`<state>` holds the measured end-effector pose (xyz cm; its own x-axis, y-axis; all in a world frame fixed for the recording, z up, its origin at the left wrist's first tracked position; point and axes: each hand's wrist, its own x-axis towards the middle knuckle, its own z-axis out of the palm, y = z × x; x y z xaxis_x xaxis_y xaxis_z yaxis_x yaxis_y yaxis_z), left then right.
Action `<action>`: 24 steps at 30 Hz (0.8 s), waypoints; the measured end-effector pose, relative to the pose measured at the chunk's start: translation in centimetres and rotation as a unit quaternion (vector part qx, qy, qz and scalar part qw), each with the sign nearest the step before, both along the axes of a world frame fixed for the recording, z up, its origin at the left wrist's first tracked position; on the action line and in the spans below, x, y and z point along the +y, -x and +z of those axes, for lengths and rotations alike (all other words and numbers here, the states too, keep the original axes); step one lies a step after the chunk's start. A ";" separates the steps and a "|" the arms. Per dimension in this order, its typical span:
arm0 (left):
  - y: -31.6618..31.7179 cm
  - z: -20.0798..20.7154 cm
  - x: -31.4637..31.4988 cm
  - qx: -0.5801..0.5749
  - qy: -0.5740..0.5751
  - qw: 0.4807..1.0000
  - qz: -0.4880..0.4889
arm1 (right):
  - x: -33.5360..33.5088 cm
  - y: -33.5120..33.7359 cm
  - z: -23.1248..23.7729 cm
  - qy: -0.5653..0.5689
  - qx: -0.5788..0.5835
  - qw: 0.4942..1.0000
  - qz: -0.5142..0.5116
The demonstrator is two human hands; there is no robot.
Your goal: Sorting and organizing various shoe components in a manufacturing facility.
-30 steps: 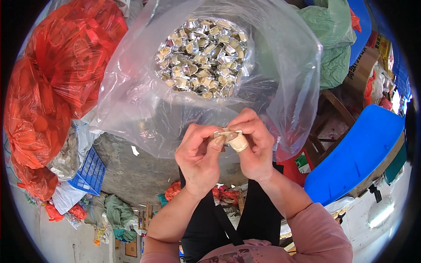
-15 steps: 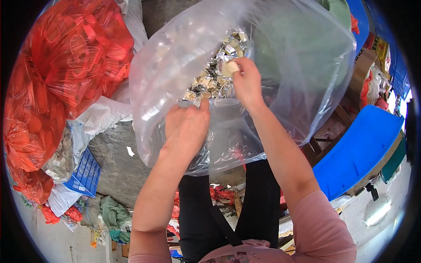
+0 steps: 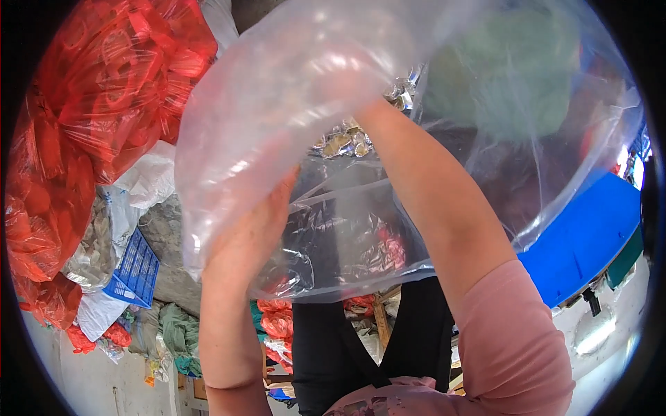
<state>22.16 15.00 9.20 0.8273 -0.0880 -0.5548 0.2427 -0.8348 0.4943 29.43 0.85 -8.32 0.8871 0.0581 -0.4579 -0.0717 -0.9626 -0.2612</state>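
Best to reach through mouth of clear plastic bag (image 3: 229, 152) without dragging its loose wall along; better to hold billowing side back for clear sight of silver-and-cream pieces (image 3: 340, 142), down inside bag. With right hand (image 3: 347, 80) far forward, blurred behind plastic; with left hand (image 3: 262, 215) nearer, angled upward, partly veiled. Cannot tell either grip, spread or pinching.

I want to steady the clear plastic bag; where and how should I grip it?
Probably pinch the clear plastic bag by its near edge, coming from the wearer's side: there the thin, loose film spreads out above the black trousers, while its left side billows up.
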 end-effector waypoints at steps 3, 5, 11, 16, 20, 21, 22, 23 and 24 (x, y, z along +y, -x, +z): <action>-0.6 0.0 0.4 0.005 -0.039 0.999 0.025 | -1.1 0.3 -1.3 -0.036 -0.036 0.998 0.048; -1.3 0.4 0.3 0.037 0.056 0.989 0.135 | -2.3 1.3 -0.9 -0.091 -0.069 0.993 0.041; -1.1 0.1 1.4 -0.012 0.014 0.992 0.122 | -2.8 2.5 9.2 -0.556 0.165 0.793 -0.187; -0.5 -0.5 1.2 -0.045 0.031 0.992 0.111 | -3.7 2.2 13.0 -0.392 0.256 0.876 -0.115; -1.3 0.8 0.2 0.052 0.027 0.981 0.185 | -5.2 3.7 11.1 -0.400 0.238 0.874 -0.138; -1.1 0.5 0.1 0.052 0.027 0.981 0.184 | -5.5 4.0 10.9 -0.391 0.161 0.904 -0.056; -0.5 -0.1 0.1 0.019 0.036 0.983 0.179 | -5.7 4.3 10.7 -0.377 0.083 0.922 0.027; -0.2 -0.5 0.2 -0.014 0.042 0.984 0.175 | -5.8 4.3 10.9 -0.378 0.082 0.922 0.026; 0.0 -0.7 0.3 -0.014 0.041 0.984 0.174 | -5.9 4.4 11.2 -0.406 0.102 0.908 0.012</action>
<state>22.13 15.29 8.55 0.8305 0.1590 -0.5338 0.4913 -0.6606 0.5676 25.06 -5.07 2.84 0.7830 0.4683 -0.4094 -0.1793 -0.4603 -0.8694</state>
